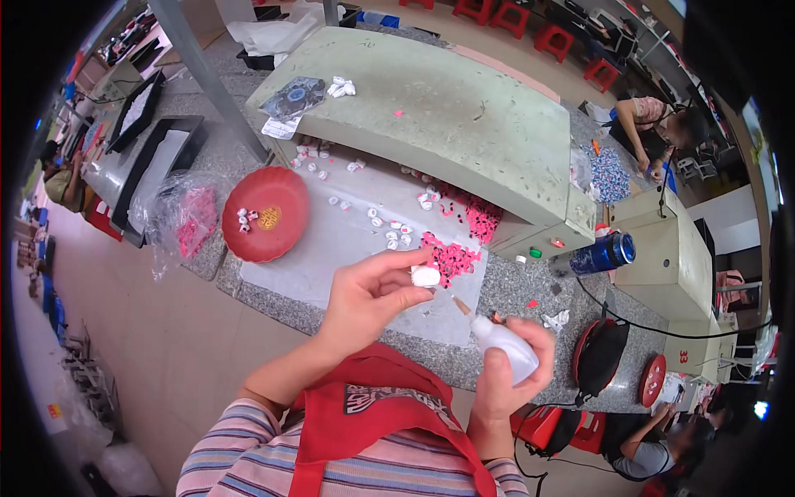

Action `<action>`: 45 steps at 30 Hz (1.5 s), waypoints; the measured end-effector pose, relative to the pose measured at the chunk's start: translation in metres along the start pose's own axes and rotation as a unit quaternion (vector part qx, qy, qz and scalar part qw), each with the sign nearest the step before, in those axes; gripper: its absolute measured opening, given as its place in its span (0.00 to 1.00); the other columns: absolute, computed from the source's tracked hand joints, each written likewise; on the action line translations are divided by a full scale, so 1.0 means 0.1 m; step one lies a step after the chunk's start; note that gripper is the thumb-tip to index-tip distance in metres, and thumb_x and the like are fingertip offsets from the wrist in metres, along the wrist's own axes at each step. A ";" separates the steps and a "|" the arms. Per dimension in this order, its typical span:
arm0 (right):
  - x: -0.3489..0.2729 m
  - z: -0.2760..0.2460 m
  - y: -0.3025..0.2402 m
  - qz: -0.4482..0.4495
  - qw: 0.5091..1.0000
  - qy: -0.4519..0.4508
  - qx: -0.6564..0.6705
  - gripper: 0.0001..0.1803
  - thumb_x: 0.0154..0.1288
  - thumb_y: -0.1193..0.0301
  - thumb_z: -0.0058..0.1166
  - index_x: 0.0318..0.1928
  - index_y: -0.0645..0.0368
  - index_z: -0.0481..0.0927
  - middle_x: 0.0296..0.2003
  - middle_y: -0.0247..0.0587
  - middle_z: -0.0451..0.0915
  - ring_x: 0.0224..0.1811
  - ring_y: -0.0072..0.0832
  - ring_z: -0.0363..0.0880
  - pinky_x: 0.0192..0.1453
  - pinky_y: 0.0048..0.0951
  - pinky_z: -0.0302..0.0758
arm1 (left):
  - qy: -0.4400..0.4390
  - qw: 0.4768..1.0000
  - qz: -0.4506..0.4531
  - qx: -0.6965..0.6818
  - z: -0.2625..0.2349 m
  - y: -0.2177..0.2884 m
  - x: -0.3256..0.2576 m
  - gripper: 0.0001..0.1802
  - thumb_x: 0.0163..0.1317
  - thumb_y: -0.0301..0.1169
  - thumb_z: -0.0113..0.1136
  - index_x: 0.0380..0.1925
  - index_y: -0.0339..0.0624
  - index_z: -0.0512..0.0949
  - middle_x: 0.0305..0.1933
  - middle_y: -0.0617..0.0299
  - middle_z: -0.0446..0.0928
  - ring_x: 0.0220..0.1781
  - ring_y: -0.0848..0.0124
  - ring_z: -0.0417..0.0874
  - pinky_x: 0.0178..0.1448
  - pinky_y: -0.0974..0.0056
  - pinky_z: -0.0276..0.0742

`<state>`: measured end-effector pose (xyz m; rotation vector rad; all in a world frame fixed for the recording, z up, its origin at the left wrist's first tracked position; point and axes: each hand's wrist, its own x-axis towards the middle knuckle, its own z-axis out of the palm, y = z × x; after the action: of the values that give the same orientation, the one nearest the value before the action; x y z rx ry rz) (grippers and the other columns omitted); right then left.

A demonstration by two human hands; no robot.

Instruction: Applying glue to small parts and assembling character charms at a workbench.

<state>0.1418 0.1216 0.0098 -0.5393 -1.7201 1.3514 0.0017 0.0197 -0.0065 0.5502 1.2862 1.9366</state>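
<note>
Between thumb and fingertips, my left hand (368, 298) pinches a small white rounded piece (426, 276) above the white sheet (331, 273). My right hand (522, 373) is wrapped round a translucent squeeze bottle (505, 346). The bottle's thin brownish nozzle (461, 306) points toward the white piece, a short gap apart from it. Just beyond my left fingertips lies a heap of small pink and black pieces (451, 258). Several white pieces with pinkish marks (399, 234) are scattered on the sheet, farther from me.
A red scalloped plate (240, 195) holds a few white pieces, beside a clear bag of pink parts (195, 219). A greenish bench shelf (431, 91) rises behind the sheet. A blue-capped bottle (600, 253) lies at the right near a black cable (662, 333). Other people work at the right.
</note>
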 end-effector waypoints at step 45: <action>-0.03 -0.05 -0.12 -0.198 0.967 -0.107 -0.123 0.14 0.41 0.81 0.56 0.33 0.65 0.71 0.22 0.43 0.77 0.16 0.28 0.73 0.19 0.23 0.69 | 0.006 0.998 -0.027 -0.058 0.01 -0.04 -0.17 0.16 0.47 0.12 0.54 0.39 0.30 0.70 0.43 0.49 0.74 0.44 0.67 0.77 0.47 0.67 0.75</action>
<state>0.1496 0.1185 0.0201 -0.1684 -2.0577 0.9446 0.0146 0.0076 -0.0087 0.4419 1.1767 1.9573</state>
